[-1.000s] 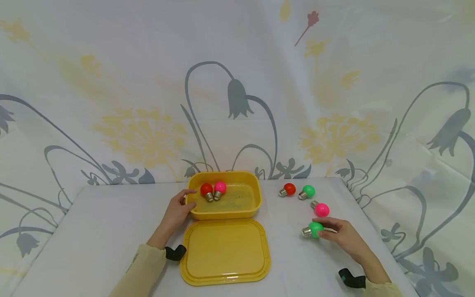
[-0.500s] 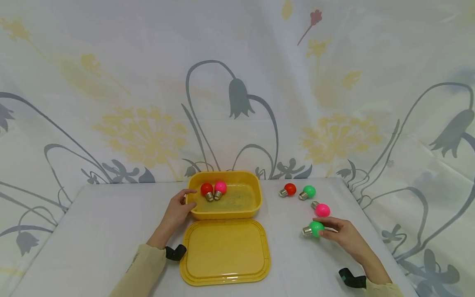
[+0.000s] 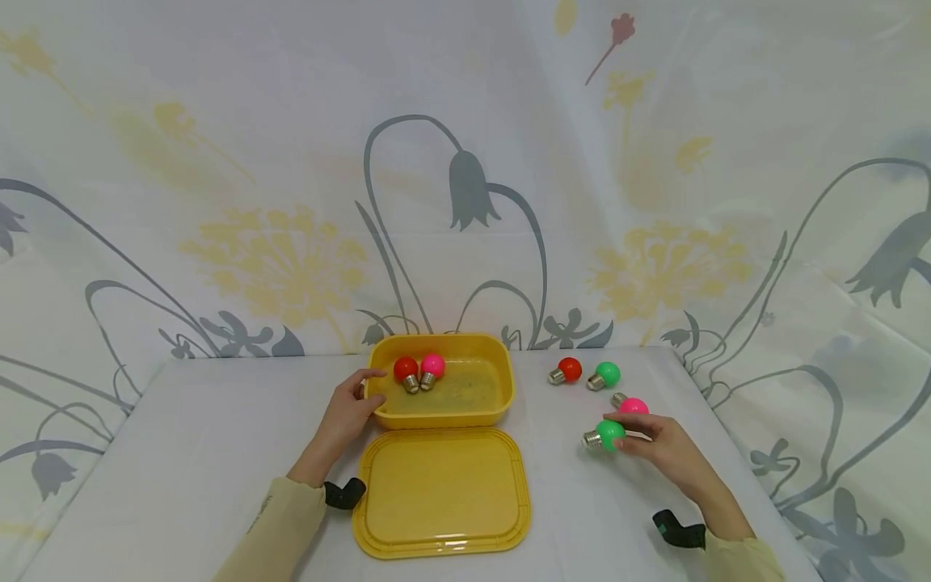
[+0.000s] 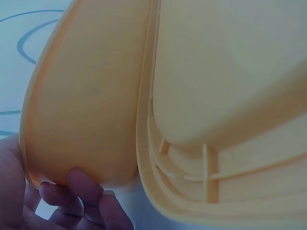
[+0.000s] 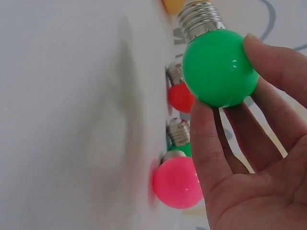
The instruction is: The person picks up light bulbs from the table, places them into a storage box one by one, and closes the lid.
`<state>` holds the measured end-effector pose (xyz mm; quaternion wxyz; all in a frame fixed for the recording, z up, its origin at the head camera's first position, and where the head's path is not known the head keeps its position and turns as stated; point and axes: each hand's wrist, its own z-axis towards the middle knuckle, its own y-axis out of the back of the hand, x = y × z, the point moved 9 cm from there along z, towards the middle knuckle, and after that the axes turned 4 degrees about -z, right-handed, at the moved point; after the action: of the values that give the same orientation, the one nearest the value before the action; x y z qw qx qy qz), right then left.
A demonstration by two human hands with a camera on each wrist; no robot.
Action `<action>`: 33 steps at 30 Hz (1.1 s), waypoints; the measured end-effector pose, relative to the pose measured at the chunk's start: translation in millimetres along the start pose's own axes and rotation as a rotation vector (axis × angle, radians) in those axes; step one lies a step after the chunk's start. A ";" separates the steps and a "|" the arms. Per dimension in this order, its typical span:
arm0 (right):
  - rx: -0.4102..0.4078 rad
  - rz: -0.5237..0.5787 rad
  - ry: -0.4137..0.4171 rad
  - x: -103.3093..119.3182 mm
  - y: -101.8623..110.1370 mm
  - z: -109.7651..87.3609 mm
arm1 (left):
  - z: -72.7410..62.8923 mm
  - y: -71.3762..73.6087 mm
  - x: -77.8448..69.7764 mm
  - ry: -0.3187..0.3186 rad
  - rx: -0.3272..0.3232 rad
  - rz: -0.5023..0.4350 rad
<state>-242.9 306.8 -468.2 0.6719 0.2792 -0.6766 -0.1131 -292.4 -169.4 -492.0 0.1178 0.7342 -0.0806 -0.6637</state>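
My right hand (image 3: 665, 449) pinches a green light bulb (image 3: 609, 435) by its round globe, the metal screw base pointing left. In the right wrist view, the thumb and fingertips hold this green bulb (image 5: 220, 69) above the white tabletop. My left hand (image 3: 347, 411) grips the left end of a yellow plastic box (image 3: 465, 422), its fingers bent at the rim. Inside the box lie a red bulb (image 3: 406, 369) and a pink bulb (image 3: 433, 366). In the left wrist view, curled fingers (image 4: 81, 189) touch the box's end wall (image 4: 91, 120).
A yellow lid (image 3: 444, 495) lies flat in front of the box. To the right are a red bulb (image 3: 570, 369), another green bulb (image 3: 608, 373) and a pink bulb (image 3: 634, 406), which is partly behind the right hand. A patterned cloth (image 3: 327, 162) hangs behind the table.
The right hand has moved slightly left and away from me with the green bulb, now overlapping the pink bulb in the head view. The left hand stays at the box.
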 end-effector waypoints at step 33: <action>0.019 0.065 0.089 37.5 -22.8 26.2 | 0.9 0.7 2.1 0.002 -0.004 -0.002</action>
<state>-261.1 262.5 -450.4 0.7019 0.2681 -0.6559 -0.0721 -293.0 -170.7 -493.9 0.1185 0.7348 -0.0783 -0.6633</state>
